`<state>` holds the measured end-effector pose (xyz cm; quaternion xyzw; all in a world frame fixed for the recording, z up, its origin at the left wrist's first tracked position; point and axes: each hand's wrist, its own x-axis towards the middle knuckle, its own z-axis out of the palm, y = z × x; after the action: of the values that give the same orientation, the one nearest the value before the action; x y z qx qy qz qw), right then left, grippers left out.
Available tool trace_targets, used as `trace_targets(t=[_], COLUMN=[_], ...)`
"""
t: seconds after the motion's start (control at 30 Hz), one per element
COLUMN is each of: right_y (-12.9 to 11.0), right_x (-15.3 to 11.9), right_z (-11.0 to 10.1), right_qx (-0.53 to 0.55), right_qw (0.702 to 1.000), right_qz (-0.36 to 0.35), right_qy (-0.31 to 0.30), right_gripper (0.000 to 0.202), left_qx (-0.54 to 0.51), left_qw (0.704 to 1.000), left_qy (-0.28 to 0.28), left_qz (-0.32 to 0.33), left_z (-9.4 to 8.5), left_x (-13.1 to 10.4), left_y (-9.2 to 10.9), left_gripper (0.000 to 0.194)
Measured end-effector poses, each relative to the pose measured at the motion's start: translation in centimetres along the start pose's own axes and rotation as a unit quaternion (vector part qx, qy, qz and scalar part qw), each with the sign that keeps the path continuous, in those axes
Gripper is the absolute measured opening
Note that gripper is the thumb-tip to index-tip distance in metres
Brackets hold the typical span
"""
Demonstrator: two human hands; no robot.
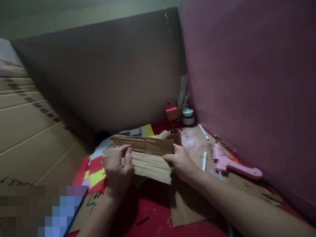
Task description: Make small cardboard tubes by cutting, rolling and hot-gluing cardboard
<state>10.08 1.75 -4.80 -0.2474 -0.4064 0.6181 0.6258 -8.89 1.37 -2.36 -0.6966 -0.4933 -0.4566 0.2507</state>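
Note:
A creased strip of brown cardboard (pixel 150 161) is held up above the red table surface, folded lengthwise into a darker upper part and a lighter lower part. My left hand (pixel 118 166) is closed at its left end, with the fingers curled against the front. At the right end, my right hand (pixel 181 161) pinches the cardboard near the fold, thumb in front. Just behind the right end stands a small cardboard tube (pixel 175 136). Under my right forearm lies a flat cardboard sheet (pixel 189 207).
A pink glue gun (pixel 232 163) lies at the right near white markers (pixel 204 161). At the back stand a red box figure (pixel 172 115), a teal jar (pixel 188 116) and pale sticks (pixel 182 92). Coloured paper (pixel 96 176) lies left; a large carton (pixel 32 125) rises beyond.

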Motion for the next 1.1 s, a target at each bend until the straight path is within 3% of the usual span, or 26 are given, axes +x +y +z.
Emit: trace_targets(t=[0.13,0.23,0.33,0.43,0.57,0.73,0.83,0.97,1.1], right_y=[-0.6,-1.2,-1.3,-1.1,-1.2,-2.2,-2.3,-1.8,-1.4], right_x=[0.5,0.7,0.7,0.6,0.3,0.1,0.2,0.3,0.4], right_z=[0.0,-0.1,-0.2,-0.3,0.0,0.2,0.0,-0.3,-0.4], right_qx=[0.050,0.091,0.127,0.145,0.145,0.130,0.128,0.122,0.127], right_qw=[0.998,0.994,0.990,0.983,0.969,0.972,0.973,0.975,0.971], right_qz=[-0.008,-0.006,0.008,0.057,0.120,0.106,0.108,0.107,0.136], right_qy=[0.042,0.057,0.060,0.094,0.160,0.161,0.157,0.150,0.151], right_gripper=[0.035,0.034,0.039,0.043,0.042,0.040,0.038,0.041,0.038], left_qx=[0.068,-0.067,-0.226,-0.286,-0.311,-0.212,-0.090,0.020,0.066], left_qw=[0.993,0.964,0.900,0.872,0.859,0.889,0.897,0.871,0.848], left_qy=[0.045,0.045,-0.038,-0.095,-0.090,-0.122,-0.196,-0.327,-0.391], left_qz=[-0.090,-0.252,-0.370,-0.386,-0.397,-0.388,-0.385,-0.365,-0.352], left_z=[0.5,0.8,1.3,2.0,1.5,-2.6,-4.4,-3.8,-2.5], left_x=[0.8,1.0,0.6,0.1,0.6,1.1,-0.6,-3.1,-3.6], left_y=[-2.2,-2.9,-2.5,-1.7,-1.5,-4.2,-5.9,-7.0,-7.3], left_gripper=[0.029,0.041,0.028,0.034,0.036,0.040,0.030,0.024,0.025])
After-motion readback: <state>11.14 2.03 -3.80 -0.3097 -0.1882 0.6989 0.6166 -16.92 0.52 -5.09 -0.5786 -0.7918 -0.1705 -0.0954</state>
